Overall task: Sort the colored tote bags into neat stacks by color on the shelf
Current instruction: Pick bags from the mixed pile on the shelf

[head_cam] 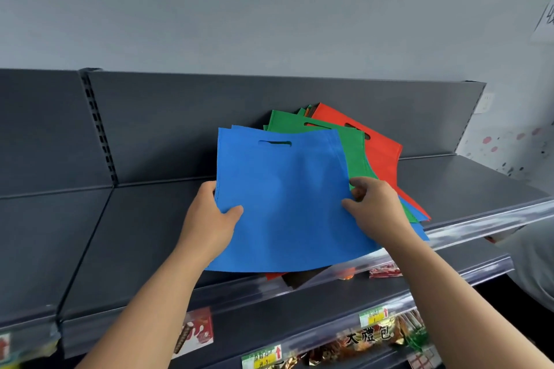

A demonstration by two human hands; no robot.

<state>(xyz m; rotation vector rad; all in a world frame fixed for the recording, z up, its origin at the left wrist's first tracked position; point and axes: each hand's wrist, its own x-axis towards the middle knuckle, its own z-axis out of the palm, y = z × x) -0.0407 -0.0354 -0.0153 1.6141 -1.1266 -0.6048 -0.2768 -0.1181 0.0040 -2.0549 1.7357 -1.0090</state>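
- Broadly, the shelf point(144, 234) is the biggest thing here: a dark grey deck with bare metal stretching well to the left of the left hand, which looks like room for a separate colour stack.
- The blue tote bag point(284, 198) is the item being worked. It lies flat between both hands, on top of the mixed pile, with its near edge hanging over the shelf lip.
- The step appears to be the lifting of 1 blue bag off the pile. The next move likely calls for sliding it clear without dragging its neighbours, then laying it square on the bare deck to the left.
- The green tote bag point(355, 156) and the red tote bag point(385, 156) fan out beyond the right hand, propped against the back panel point(180, 129). More blue edges show under that hand, so the pile is unsorted.
- The left hand point(207, 219) grips the bag's left edge, thumb on top and fingers beneath.
- The right hand point(377, 207) pinches the right edge with curled fingers, close against the green bag, which could get caught up.
- A dark bag point(299, 278) pokes out below the blue one, near the lip, and may slip off.
- Snack packets point(368, 338) and price tags point(373, 316) sit on the lower tier beneath the forearms, out of the way.
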